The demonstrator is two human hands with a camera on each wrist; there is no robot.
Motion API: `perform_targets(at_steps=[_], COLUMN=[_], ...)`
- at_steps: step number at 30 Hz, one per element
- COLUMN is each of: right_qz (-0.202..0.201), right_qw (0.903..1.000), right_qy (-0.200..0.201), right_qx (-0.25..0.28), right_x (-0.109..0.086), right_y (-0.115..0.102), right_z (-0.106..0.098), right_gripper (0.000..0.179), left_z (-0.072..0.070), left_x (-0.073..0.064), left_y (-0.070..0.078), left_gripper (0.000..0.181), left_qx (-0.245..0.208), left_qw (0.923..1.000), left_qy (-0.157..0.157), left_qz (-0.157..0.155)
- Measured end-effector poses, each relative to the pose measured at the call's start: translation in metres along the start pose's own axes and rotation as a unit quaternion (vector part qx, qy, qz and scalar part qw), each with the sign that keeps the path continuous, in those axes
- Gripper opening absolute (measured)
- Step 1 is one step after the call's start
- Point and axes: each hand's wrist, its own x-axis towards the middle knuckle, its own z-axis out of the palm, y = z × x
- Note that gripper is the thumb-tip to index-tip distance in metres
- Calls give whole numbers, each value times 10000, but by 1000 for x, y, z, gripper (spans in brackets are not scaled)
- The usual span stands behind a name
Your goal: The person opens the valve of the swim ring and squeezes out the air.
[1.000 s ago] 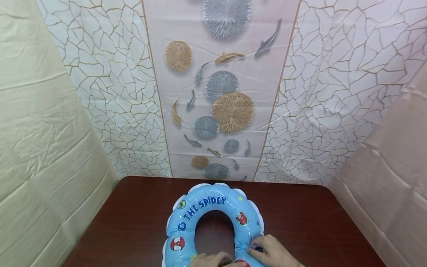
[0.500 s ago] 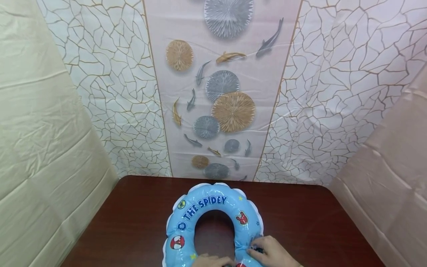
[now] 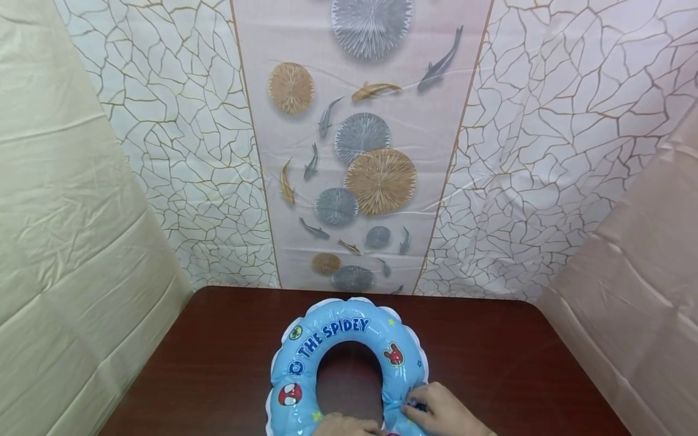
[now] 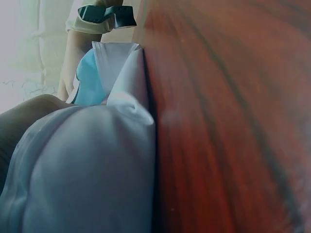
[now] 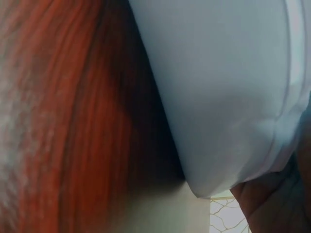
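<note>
A light blue inflatable swim ring [image 3: 349, 321] with a scalloped white edge and the printed words "THE SPIDEY" lies on the dark red-brown table. My right hand [image 3: 444, 413] is on the ring's right side, fingers bent and pinching the creased vinyl, with a small dark blue patch under the fingertips. At the near part of the ring is my left hand [image 3: 346, 426], cut off by the frame's bottom edge; whether its fingers grip I cannot tell. The ring's white underside [image 4: 92, 170] fills much of the left wrist view, and its pale side [image 5: 228, 87] the right wrist view.
The wooden table [image 3: 491, 357] extends on both sides of the ring. A patterned cloth [image 3: 354, 242] hangs behind it, with beige cloths at left [image 3: 82, 242] and right [image 3: 638, 254]. The right forearm wears a black wrist device [image 4: 107, 16].
My left hand has slipped slightly lower, and less of its fingers and thumb shows. The right hand keeps its hold on the ring, which stays nearly in place.
</note>
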Motion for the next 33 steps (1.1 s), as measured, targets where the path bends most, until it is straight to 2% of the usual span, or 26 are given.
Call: perform_targets(at_steps=[3,6,9,12,17,21,24,28,33], right_qz=[137,300,243,137,257,302,327,318,312], right_qw=[9999,9993,9996,9999,9997,9995,9995,9995,9994], right_qy=[-53,-101,-33,41,-35,-22,-1,45,98], right_qx=[84,191,125,2,29,16,-14,-69,-92], right_x=[0,1,2,3,5,8,9,8,6], right_y=[-1,-2,-2,-1,-2,-2,-3,-3,-2], right_z=[-1,0,1,1,1,2,3,4,4], right_gripper=[20,20,21,23,24,26,28,32,35], left_z=[1,2,2,0,0,-2,-4,-4,-3], left_x=[-1,-1,1,4,8,7,5,4,5], left_y=[4,7,6,4,2,6,11,14,16], left_gripper=[35,28,24,24,24,21,20,20,19], left_qx=[89,-24,-139,-189,-337,-325,-326,-380,-257], left_qw=[9994,9985,9987,9991,9985,9983,9969,9954,9952], left_qy=[312,459,335,74,-80,135,356,475,690], left_qz=[-106,-283,-367,-371,-414,-466,-627,-737,-643])
